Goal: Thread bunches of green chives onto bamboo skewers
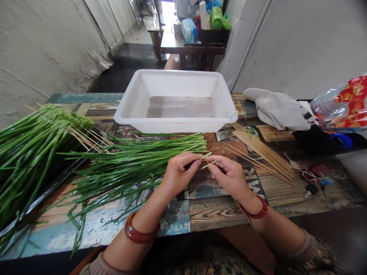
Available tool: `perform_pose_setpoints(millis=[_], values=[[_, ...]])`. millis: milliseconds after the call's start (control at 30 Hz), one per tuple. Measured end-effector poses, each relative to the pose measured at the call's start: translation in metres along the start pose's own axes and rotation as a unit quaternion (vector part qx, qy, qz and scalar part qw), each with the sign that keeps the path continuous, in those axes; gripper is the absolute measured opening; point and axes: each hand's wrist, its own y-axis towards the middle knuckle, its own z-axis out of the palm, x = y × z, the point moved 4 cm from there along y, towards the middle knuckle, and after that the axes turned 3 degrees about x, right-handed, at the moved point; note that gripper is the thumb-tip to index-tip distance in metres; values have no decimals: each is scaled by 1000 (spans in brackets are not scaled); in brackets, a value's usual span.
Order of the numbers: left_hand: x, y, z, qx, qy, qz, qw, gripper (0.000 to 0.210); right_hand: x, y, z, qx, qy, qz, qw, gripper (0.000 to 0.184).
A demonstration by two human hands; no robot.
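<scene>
My left hand [180,170] is closed in a pinch on a few green garlic chive stalks [207,155], whose pale cut ends point right. Close beside it, my right hand [231,177] pinches a thin bamboo skewer [244,214], which runs back beneath the wrist toward me. The skewer's tip is at the stalks between my fingertips; whether it has pierced them I cannot tell. A loose pile of garlic chives [137,152] lies left of my hands, cut ends to the right. Right of my hands is a bundle of bamboo skewers [263,156].
Garlic chives on skewers [37,141] are heaped on a tray [43,194] at the far left. A white plastic tub [176,124] stands behind the pile. To the right are a light cap [279,109], keys [311,190] and a red-printed plastic bag [344,103].
</scene>
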Motion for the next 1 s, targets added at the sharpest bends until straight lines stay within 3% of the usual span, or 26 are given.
perform_pose_setpoints(millis=[567,1000], values=[[1,0,1,10,27,7,1000,17,-3,0,0,-5,1,5,1000,22],[7,-5,5,2,99,57,993,15,-3,0,2,-14,9,6,1000,21]])
